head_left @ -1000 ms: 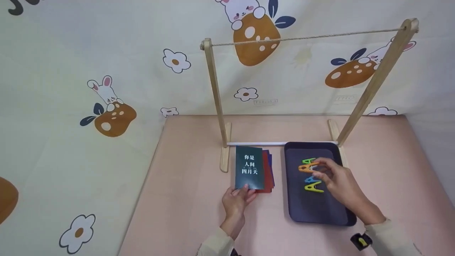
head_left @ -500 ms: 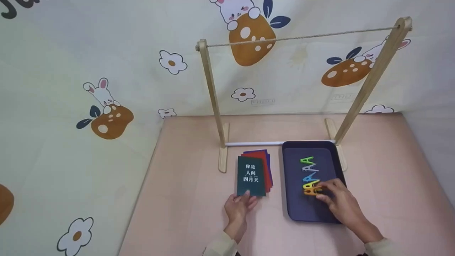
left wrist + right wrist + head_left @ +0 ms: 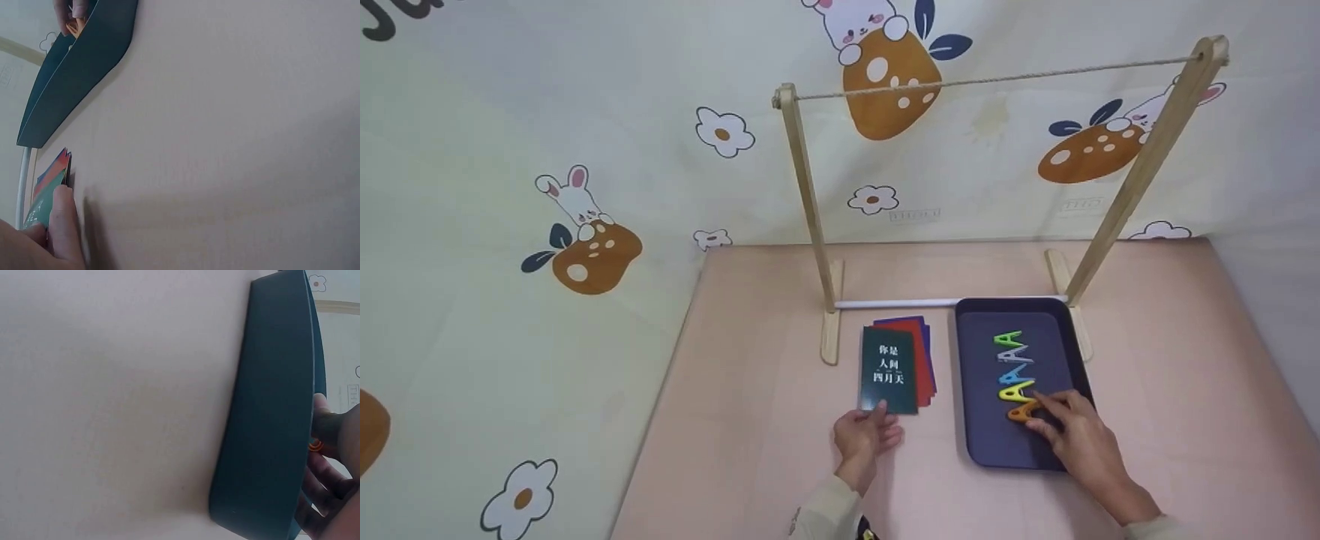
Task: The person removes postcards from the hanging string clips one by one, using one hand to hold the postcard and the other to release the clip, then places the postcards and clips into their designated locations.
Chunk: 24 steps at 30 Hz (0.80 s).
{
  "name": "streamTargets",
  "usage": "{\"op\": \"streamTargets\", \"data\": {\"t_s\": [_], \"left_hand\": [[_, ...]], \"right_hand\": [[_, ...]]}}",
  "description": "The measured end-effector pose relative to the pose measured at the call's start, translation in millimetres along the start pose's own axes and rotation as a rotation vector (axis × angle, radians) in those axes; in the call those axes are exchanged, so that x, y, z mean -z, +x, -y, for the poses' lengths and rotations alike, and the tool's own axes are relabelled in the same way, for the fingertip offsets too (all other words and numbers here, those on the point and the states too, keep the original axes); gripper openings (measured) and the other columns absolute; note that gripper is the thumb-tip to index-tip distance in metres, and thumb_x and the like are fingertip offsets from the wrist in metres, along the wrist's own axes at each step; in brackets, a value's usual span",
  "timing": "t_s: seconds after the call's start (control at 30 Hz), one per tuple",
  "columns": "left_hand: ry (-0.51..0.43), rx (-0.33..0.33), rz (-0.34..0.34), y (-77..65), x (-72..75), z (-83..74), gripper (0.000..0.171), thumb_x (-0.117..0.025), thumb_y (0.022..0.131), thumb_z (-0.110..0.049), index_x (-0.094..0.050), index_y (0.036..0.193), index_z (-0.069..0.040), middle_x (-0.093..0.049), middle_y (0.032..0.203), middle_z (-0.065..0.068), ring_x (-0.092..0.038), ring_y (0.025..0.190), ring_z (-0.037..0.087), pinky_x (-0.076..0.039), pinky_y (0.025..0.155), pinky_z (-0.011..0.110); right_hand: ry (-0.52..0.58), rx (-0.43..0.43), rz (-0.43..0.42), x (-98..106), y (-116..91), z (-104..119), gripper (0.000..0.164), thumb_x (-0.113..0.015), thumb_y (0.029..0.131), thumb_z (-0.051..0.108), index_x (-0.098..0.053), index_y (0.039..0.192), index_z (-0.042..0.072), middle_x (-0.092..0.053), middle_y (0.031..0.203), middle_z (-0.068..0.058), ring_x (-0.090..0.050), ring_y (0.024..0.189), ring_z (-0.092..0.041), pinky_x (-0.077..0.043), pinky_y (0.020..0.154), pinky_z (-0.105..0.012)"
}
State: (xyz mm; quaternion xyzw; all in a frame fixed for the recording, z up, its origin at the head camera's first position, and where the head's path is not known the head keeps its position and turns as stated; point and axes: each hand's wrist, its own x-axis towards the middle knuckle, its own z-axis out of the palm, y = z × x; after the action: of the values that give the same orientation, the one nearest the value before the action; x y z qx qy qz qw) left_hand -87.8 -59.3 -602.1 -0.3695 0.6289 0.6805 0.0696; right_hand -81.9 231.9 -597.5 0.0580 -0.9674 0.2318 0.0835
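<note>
My left hand [image 3: 864, 441] pinches the lower edge of a dark green card [image 3: 888, 369] with white lettering, between thumb and fingers. Red and blue cards [image 3: 924, 360] lie fanned beneath it. Over a dark blue tray [image 3: 982, 442], my right hand [image 3: 1080, 435] pinches an orange clothespin [image 3: 1021, 412] by its handle end. Just above that clothespin, several others lie in a column: a yellow clothespin [image 3: 1017, 391], a blue clothespin [image 3: 1016, 373], a grey clothespin [image 3: 1012, 353] and a green clothespin [image 3: 1008, 338]. In the right wrist view, the tray wall [image 3: 270, 405] hides most of the orange clothespin.
Behind the cards and tray stands a wooden frame [image 3: 808, 195] with a rope [image 3: 997, 79] strung across its top. A white rod [image 3: 896, 304] joins its feet. A patterned backdrop [image 3: 780, 187] hangs behind the pink tabletop [image 3: 757, 375].
My right hand has carried the orange clothespin from the upper part of the column to below the yellow one. My left hand has drawn the green card slightly toward me.
</note>
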Motion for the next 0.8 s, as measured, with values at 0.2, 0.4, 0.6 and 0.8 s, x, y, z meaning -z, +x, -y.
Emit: {"op": "streamTargets", "data": {"t_s": [0.2,0.4,0.6,0.8], "left_hand": [[0.157,0.011,0.063,4.5,-1.1,-0.5,0.031,-0.063,0.086,-0.021,-0.055,0.095,0.007,-0.069,0.068,0.013,-0.069,0.058,0.022,-0.058,0.053,0.032],[0.207,0.011,0.065,7.3,0.1,1.3,0.030,-0.062,0.087,-0.024,-0.059,0.092,0.005,-0.069,0.067,0.010,-0.068,0.057,0.020,-0.058,0.052,0.030],[0.177,0.009,0.082,7.6,2.7,4.0,0.032,-0.062,0.086,-0.025,-0.059,0.094,0.006,-0.069,0.068,0.010,-0.069,0.059,0.020,-0.058,0.054,0.030],[0.182,-0.003,0.127,5.5,8.3,8.6,0.034,-0.062,0.087,-0.029,-0.062,0.096,0.005,-0.070,0.071,0.008,-0.069,0.063,0.019,-0.058,0.056,0.030]], "right_hand": [[-0.003,-0.024,-0.037,-3.4,-2.4,0.3,0.049,-0.079,0.069,0.022,-0.065,0.112,0.005,-0.058,0.098,-0.008,-0.059,0.091,-0.027,-0.053,0.065,-0.043],[-0.043,-0.013,-0.032,-6.8,-5.0,0.6,0.050,-0.078,0.071,0.024,-0.063,0.112,0.000,-0.060,0.099,-0.010,-0.060,0.091,-0.028,-0.054,0.066,-0.043],[-0.101,0.029,-0.048,-9.9,-6.4,1.5,0.048,-0.077,0.072,0.024,-0.064,0.111,0.000,-0.059,0.099,-0.008,-0.057,0.085,-0.023,-0.052,0.060,-0.038],[-0.086,0.007,-0.050,-10.2,-6.1,3.3,0.048,-0.077,0.072,0.017,-0.062,0.114,0.001,-0.058,0.100,-0.009,-0.055,0.086,-0.022,-0.052,0.060,-0.038]]}}
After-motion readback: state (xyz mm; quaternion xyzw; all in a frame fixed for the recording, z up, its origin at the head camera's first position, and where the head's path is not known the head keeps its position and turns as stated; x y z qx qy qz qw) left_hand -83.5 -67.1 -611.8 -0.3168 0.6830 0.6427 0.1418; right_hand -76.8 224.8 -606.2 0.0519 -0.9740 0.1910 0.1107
